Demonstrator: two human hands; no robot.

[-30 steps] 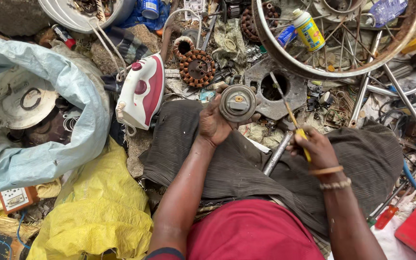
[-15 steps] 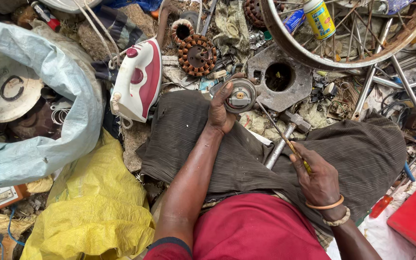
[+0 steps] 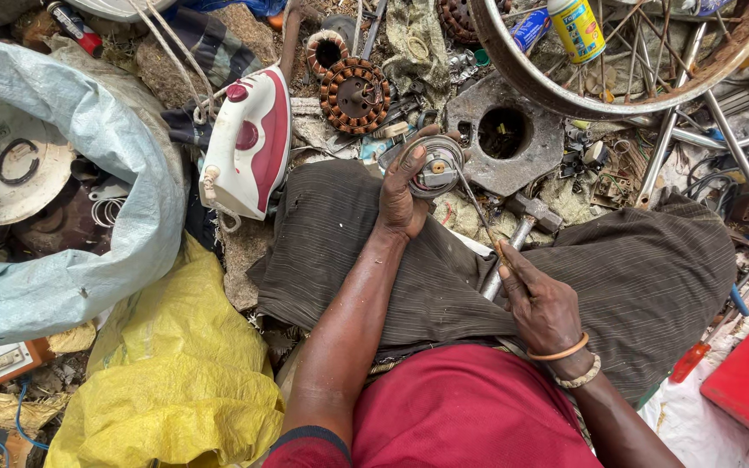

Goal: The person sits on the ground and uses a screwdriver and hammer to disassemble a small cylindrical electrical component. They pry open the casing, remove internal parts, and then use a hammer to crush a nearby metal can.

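Left hand (image 3: 402, 195) has its grip closed around a round metal motor part (image 3: 438, 166), held above the lap beside the grey plate with a hole (image 3: 504, 134). Right hand (image 3: 541, 299) pinches a thin screwdriver (image 3: 478, 212), tip at the part. A white-and-red iron (image 3: 249, 143) lies just left.

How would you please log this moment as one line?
left hand: holds round metal motor part | right hand: holds thin screwdriver, tip at part | hammer on lap

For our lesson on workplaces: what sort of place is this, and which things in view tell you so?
Probably an informal scrap or repair spot on the ground. The left hand holds a small round motor part amid clutter: a copper-wound stator, a clothes iron, a bicycle wheel rim and a hammer.
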